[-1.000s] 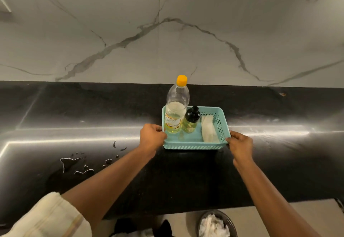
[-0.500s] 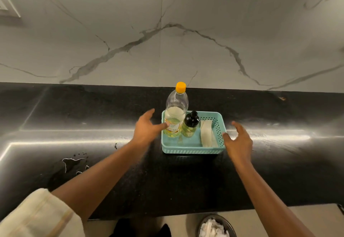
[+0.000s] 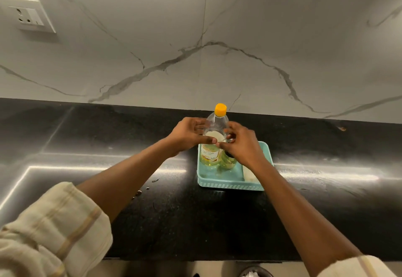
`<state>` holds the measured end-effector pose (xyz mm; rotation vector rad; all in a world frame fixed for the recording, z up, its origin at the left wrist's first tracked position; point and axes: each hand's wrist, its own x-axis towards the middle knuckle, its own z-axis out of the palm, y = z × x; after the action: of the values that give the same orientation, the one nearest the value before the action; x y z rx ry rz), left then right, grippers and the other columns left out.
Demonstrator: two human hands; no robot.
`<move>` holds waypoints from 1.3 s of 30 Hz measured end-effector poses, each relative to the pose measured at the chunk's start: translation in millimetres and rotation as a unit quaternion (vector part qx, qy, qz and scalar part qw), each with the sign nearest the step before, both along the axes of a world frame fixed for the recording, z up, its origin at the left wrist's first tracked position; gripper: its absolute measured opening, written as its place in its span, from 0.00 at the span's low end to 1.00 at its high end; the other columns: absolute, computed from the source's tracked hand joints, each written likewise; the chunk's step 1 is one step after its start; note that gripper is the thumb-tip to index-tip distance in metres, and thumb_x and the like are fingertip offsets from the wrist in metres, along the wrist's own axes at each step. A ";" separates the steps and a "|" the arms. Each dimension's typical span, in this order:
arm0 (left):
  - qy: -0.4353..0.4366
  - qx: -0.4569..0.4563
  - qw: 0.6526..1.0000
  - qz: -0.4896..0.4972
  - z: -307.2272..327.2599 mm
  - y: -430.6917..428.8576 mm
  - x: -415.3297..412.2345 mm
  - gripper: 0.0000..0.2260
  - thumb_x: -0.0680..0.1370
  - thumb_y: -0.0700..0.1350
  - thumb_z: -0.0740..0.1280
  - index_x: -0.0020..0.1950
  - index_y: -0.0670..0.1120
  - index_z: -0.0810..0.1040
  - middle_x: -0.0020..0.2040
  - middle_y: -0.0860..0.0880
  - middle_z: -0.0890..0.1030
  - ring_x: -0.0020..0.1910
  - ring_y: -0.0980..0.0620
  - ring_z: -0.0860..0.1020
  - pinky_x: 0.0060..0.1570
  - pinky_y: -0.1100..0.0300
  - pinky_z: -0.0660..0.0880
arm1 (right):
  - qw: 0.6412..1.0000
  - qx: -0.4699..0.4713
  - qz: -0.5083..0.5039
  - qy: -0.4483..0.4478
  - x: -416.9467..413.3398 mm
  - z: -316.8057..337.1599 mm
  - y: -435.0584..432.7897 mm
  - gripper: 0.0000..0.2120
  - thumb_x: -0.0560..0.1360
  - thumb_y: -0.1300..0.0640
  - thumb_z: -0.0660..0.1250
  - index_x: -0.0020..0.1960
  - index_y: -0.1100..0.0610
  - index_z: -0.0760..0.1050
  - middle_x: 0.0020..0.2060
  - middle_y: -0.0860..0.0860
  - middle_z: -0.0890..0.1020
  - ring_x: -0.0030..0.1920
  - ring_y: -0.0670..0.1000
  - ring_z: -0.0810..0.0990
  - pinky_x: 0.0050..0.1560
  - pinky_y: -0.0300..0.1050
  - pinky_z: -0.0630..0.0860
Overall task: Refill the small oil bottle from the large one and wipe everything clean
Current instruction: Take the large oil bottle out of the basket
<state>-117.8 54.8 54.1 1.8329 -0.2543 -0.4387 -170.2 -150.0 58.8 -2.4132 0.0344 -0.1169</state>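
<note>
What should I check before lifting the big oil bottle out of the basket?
1. Orange cap on the large bottle: in place, ok.
2. Left hand grip: thumb in front, fingers behind the large bottle, ok.
3. Right hand grip: at the bottle's other side, firm hold cannot tell.
4. Small bottle out of the way: close beside the large one, top hidden under the right hand, cannot tell.
5. Basket flat on the counter: ok.
6. Counter dry: droplets left of the basket, not ok.

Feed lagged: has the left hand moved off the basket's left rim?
Yes. The left hand has left the left rim of the teal basket and risen to the large bottle.
</note>
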 end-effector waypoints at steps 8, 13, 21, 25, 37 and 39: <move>-0.109 -0.066 0.990 0.061 77.5 60.5 -2.1 0.35 0.70 0.41 0.85 0.74 0.38 0.78 0.66 0.43 0.85 0.61 0.53 0.86 0.64 0.58 0.82 | 0.993 -0.051 0.064 -0.087 14.8 103.1 47.0 0.40 0.67 0.52 0.85 0.75 0.53 0.75 0.59 0.50 0.86 0.51 0.44 0.85 0.57 0.48 0.85; -0.156 -0.022 0.983 0.093 100.6 150.2 -13.3 0.32 0.71 0.43 0.85 0.72 0.37 0.79 0.62 0.43 0.87 0.59 0.50 0.87 0.63 0.54 0.83 | 0.989 -0.021 0.128 -0.072 25.2 119.2 128.6 0.43 0.67 0.53 0.86 0.78 0.55 0.72 0.63 0.53 0.85 0.53 0.48 0.85 0.60 0.48 0.84; -0.170 0.061 0.963 0.201 59.2 307.5 -58.9 0.22 0.65 0.53 0.87 0.57 0.51 0.87 0.50 0.51 0.90 0.51 0.52 0.89 0.58 0.49 0.85 | 0.972 0.043 0.230 -0.002 34.9 65.7 298.7 0.37 0.68 0.61 0.84 0.75 0.54 0.75 0.57 0.54 0.85 0.52 0.51 0.85 0.57 0.48 0.84; -0.148 0.101 0.946 0.272 24.4 362.3 -75.0 0.32 0.61 0.57 0.87 0.63 0.51 0.84 0.49 0.59 0.87 0.48 0.64 0.87 0.52 0.64 0.85 | 0.964 0.052 0.259 0.019 32.6 34.6 369.6 0.34 0.70 0.65 0.81 0.73 0.52 0.76 0.56 0.51 0.85 0.51 0.47 0.84 0.54 0.46 0.83; -0.103 0.118 0.925 0.347 -31.3 405.7 -70.9 0.34 0.67 0.52 0.87 0.70 0.45 0.81 0.59 0.49 0.87 0.55 0.53 0.86 0.56 0.55 0.85 | 0.965 0.077 0.238 0.083 44.9 -15.1 438.7 0.34 0.74 0.69 0.75 0.77 0.53 0.71 0.66 0.56 0.81 0.64 0.56 0.82 0.56 0.45 0.79; -0.103 0.121 0.923 0.351 -32.5 403.3 -69.8 0.35 0.68 0.53 0.86 0.71 0.45 0.80 0.62 0.47 0.87 0.57 0.51 0.86 0.59 0.52 0.84 | 0.964 0.085 0.236 0.085 46.9 -16.5 437.8 0.35 0.75 0.70 0.74 0.78 0.52 0.70 0.67 0.56 0.80 0.65 0.56 0.81 0.57 0.45 0.79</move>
<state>-187.6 458.2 21.6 2.0632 0.3335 0.2376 -123.2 287.7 42.3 -2.1870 -0.4335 0.3009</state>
